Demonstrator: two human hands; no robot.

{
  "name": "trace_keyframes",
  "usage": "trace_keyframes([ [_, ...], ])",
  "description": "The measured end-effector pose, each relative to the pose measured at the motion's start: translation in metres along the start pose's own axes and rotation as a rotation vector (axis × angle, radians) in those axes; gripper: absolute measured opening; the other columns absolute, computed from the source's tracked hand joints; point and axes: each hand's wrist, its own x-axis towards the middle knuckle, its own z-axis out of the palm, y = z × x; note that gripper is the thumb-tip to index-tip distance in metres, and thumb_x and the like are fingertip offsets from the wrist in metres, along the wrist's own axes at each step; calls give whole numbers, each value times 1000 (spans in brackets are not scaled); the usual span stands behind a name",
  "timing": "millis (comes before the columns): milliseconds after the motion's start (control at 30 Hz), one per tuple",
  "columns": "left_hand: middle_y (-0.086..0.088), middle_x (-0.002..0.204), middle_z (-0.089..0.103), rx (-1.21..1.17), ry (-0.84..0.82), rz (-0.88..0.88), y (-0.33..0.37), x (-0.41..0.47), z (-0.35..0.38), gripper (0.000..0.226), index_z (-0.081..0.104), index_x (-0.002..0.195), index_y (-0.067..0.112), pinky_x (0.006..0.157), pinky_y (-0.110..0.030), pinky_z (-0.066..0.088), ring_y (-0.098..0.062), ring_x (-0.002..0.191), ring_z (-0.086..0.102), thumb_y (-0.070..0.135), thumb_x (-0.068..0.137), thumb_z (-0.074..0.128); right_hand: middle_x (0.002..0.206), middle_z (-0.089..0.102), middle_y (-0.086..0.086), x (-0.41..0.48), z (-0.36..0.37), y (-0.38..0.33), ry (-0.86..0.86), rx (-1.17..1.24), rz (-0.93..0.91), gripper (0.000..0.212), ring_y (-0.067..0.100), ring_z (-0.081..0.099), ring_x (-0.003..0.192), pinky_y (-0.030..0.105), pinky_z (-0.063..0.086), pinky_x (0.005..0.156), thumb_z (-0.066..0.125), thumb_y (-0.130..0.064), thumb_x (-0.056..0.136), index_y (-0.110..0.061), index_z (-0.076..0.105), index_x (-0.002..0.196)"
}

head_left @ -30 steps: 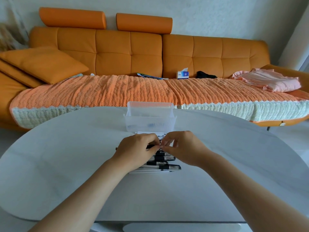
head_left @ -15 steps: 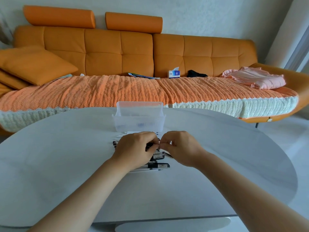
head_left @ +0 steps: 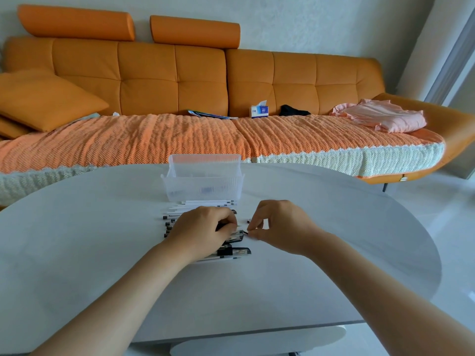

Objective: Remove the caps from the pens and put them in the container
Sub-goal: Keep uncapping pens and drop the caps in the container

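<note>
A clear plastic container [head_left: 203, 181] stands on the white table [head_left: 102, 227], just beyond a row of several white pens [head_left: 205, 204] with black ends. My left hand [head_left: 203, 232] grips one pen over that row and hides most of it. My right hand [head_left: 280, 227] pinches a small black cap [head_left: 247, 232] just right of the pen's bare tip. A second tiny black cap [head_left: 248, 221] lies on the table next to my right fingers. Two capped pens [head_left: 232, 252] lie nearest me.
An orange sofa [head_left: 200, 83] with a knitted throw runs behind the table. On it lie a tissue box [head_left: 259, 111], a pink cloth [head_left: 383, 119] and a cushion [head_left: 48, 98]. The table's rounded edge curves away at the right.
My hands, touching at the pen before, have drawn apart. The right hand moved right with the small cap, off the pen tip. The view shifted slightly.
</note>
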Motion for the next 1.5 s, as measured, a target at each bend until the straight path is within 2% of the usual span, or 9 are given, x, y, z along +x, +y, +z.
trace_keyframes([
  [167, 20, 92, 67, 68, -7, 1, -6, -2, 0, 12, 66, 98, 36, 67, -23, 41, -4, 84, 58, 42, 93, 57, 87, 65, -17, -9, -3, 4, -194, -69, 57, 10, 1, 59, 83, 23, 49, 72, 75, -42, 80, -36, 73, 88],
  [300, 21, 95, 67, 73, -25, 9, -6, -2, 1, 13, 66, 99, 36, 68, -22, 42, -3, 87, 60, 43, 93, 56, 87, 66, -20, -7, 0, 5, -251, -46, 57, 11, -1, 60, 84, 23, 51, 75, 74, -44, 80, -41, 74, 91],
  [400, 20, 95, 66, 78, -12, 13, -6, -2, -1, 13, 66, 99, 36, 62, -18, 35, -3, 83, 56, 43, 93, 57, 91, 65, -21, -1, 1, 9, -197, 9, 59, 11, -5, 56, 77, 16, 43, 69, 70, -41, 86, -42, 73, 97],
  [567, 20, 96, 66, 37, -8, -16, -11, -2, -3, 13, 65, 101, 37, 68, -24, 43, -4, 83, 56, 43, 92, 58, 102, 62, -20, 17, 8, 17, -8, -1, 111, 22, 2, 56, 82, 28, 51, 76, 55, -29, 97, -44, 68, 106],
  [733, 19, 99, 67, -46, -31, -31, -17, -3, -6, 12, 67, 100, 35, 79, -29, 50, -3, 87, 59, 40, 92, 59, 110, 57, -16, 30, 20, 19, -68, -108, 125, 26, 8, 52, 90, 30, 48, 76, 50, -29, 101, -43, 67, 116],
  [900, 18, 102, 65, -100, -42, -40, -20, -6, -10, 13, 68, 103, 33, 72, -17, 40, 0, 82, 53, 35, 92, 60, 101, 58, -15, 38, 22, 17, -70, -147, 120, 18, 9, 52, 86, 23, 37, 61, 57, -33, 97, -41, 72, 103],
  [1033, 18, 99, 64, -100, -27, -51, -22, -8, -14, 14, 68, 105, 32, 67, -11, 36, 0, 79, 53, 35, 93, 61, 93, 67, -23, 38, 21, 9, 15, -31, 127, 8, -1, 59, 78, 21, 46, 62, 66, -34, 90, -38, 72, 95],
  [1200, 14, 98, 65, -113, -14, -67, -25, -9, -18, 12, 67, 102, 31, 79, -26, 48, -6, 87, 57, 34, 92, 62, 87, 70, -20, 36, 22, -8, 46, 135, 66, 8, -14, 55, 64, 13, 37, 56, 73, -28, 83, -34, 72, 88],
  [1500, 16, 94, 62, -118, -17, -50, -23, -12, -22, 11, 68, 102, 29, 75, -23, 45, -6, 87, 58, 32, 93, 62, 86, 69, -16, 33, 24, -21, 38, 190, 14, 12, -15, 55, 65, 4, 38, 56, 77, -24, 83, -33, 71, 85],
])
